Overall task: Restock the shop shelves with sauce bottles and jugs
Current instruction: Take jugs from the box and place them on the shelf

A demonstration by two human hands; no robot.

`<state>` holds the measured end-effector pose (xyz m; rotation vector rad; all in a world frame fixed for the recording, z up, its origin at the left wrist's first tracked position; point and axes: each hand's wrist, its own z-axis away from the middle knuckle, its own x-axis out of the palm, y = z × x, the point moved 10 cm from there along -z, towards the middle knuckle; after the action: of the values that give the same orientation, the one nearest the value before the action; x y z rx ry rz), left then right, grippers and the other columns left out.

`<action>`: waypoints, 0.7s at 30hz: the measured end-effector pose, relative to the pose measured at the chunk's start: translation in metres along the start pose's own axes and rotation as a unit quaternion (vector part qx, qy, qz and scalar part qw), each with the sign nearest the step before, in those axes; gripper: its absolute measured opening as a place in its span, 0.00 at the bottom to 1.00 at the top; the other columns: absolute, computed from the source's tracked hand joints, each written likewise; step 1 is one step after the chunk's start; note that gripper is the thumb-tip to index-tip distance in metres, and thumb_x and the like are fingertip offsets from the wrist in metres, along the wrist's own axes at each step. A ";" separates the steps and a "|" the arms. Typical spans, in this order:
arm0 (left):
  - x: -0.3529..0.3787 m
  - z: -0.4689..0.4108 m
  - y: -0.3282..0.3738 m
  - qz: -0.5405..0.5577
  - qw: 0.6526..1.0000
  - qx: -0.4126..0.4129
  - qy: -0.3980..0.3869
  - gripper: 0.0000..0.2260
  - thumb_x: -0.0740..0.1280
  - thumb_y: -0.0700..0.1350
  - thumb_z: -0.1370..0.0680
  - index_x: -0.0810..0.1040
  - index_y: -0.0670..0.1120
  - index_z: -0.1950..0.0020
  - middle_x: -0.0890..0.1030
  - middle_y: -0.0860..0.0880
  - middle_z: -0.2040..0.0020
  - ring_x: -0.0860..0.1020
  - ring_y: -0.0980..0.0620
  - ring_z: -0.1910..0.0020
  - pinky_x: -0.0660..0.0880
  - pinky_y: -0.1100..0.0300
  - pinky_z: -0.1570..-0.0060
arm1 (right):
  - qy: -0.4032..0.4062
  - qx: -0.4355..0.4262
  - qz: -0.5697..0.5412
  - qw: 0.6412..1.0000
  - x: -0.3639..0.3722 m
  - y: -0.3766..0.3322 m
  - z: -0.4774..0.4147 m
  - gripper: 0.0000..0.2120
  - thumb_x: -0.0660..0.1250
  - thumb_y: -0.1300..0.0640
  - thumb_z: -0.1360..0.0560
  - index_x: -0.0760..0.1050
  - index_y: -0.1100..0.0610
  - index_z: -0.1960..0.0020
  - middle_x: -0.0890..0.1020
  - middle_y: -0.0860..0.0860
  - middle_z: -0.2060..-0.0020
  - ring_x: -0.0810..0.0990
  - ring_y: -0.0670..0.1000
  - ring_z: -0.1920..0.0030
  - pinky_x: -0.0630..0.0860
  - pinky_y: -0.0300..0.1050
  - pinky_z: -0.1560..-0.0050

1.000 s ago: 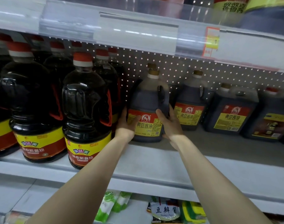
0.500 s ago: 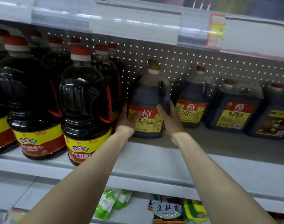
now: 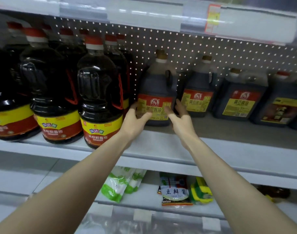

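Note:
A dark soy sauce jug (image 3: 157, 85) with a gold cap and a red-and-yellow label stands upright on the grey middle shelf (image 3: 161, 146), in front of another like it. My left hand (image 3: 135, 119) wraps the jug's lower left side, its thumb lying across the label. On the jug's lower right, my right hand (image 3: 181, 118) has straight fingers in the gap beside the jug and its thumb at the label's edge. Both hands are blurred.
Large red-capped dark sauce bottles (image 3: 100, 98) crowd the shelf left of the jug. More soy jugs (image 3: 197, 92) and squarer jugs (image 3: 240, 98) stand to the right. A perforated back panel and the upper shelf's price rail (image 3: 144, 14) close the space. Packets (image 3: 175, 191) lie on the shelf below.
Both hands have slid lower and back along the jug; the left thumb now lies over the label and the right palm has come off the side. The jug still stands in the same place.

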<state>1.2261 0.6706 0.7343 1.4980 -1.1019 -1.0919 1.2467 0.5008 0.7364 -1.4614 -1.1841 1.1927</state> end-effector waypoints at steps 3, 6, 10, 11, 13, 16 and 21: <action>-0.004 0.032 -0.004 0.006 1.000 -0.010 -0.019 0.26 0.68 0.48 0.22 0.63 0.47 0.27 0.73 0.52 0.39 0.74 0.55 0.43 0.73 0.59 0.44 | -0.009 -0.010 -0.003 1.000 -0.002 -0.003 0.033 0.23 0.67 0.51 0.22 0.66 0.48 0.29 0.76 0.39 0.44 0.74 0.41 0.41 0.70 0.50 0.33; -0.013 0.064 -0.018 -0.019 0.999 -0.018 -0.019 0.27 0.69 0.52 0.24 0.65 0.48 0.27 0.76 0.49 0.38 0.76 0.52 0.42 0.75 0.51 0.40 | -0.011 0.005 0.001 1.000 -0.004 0.006 0.064 0.21 0.67 0.51 0.23 0.68 0.49 0.31 0.77 0.42 0.45 0.77 0.42 0.43 0.76 0.48 0.39; -0.022 0.105 -0.042 -0.027 0.998 -0.043 -0.040 0.22 0.69 0.51 0.24 0.69 0.48 0.32 0.78 0.47 0.42 0.78 0.51 0.45 0.77 0.54 0.46 | -0.017 0.037 -0.009 0.999 -0.003 0.027 0.106 0.20 0.66 0.51 0.22 0.70 0.53 0.32 0.79 0.47 0.47 0.80 0.49 0.46 0.79 0.47 0.46; -0.023 0.114 -0.049 -0.021 0.998 -0.050 -0.041 0.21 0.69 0.50 0.24 0.70 0.47 0.33 0.79 0.47 0.43 0.79 0.51 0.46 0.78 0.54 0.47 | -0.024 0.046 -0.010 0.999 -0.001 0.033 0.117 0.18 0.66 0.52 0.22 0.71 0.53 0.33 0.79 0.48 0.48 0.80 0.49 0.48 0.79 0.46 0.46; -0.026 0.131 -0.065 -0.013 0.997 -0.064 -0.038 0.20 0.69 0.49 0.24 0.71 0.45 0.34 0.79 0.47 0.45 0.80 0.52 0.49 0.77 0.59 0.50 | -0.038 0.060 -0.005 0.997 0.005 0.048 0.136 0.16 0.66 0.53 0.22 0.73 0.54 0.36 0.80 0.49 0.49 0.81 0.49 0.50 0.79 0.45 0.48; -0.027 0.160 -0.098 -0.022 0.995 -0.086 -0.035 0.17 0.69 0.47 0.24 0.74 0.44 0.37 0.79 0.49 0.50 0.79 0.58 0.55 0.75 0.67 0.56 | -0.044 0.086 -0.005 0.995 0.011 0.084 0.163 0.12 0.66 0.55 0.22 0.74 0.56 0.39 0.81 0.51 0.51 0.81 0.48 0.54 0.78 0.41 0.54; -0.028 0.213 -0.190 -0.024 0.984 -0.172 -0.051 0.15 0.71 0.50 0.25 0.75 0.48 0.42 0.80 0.49 0.52 0.79 0.55 0.54 0.75 0.61 0.53 | -0.061 0.149 0.021 0.987 0.021 0.173 0.214 0.09 0.66 0.53 0.22 0.74 0.53 0.43 0.81 0.49 0.56 0.81 0.46 0.57 0.77 0.43 0.54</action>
<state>1.0384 0.6880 0.5179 1.2106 -0.8956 -1.3300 1.0613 0.5078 0.5327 -1.2072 -1.0069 1.4390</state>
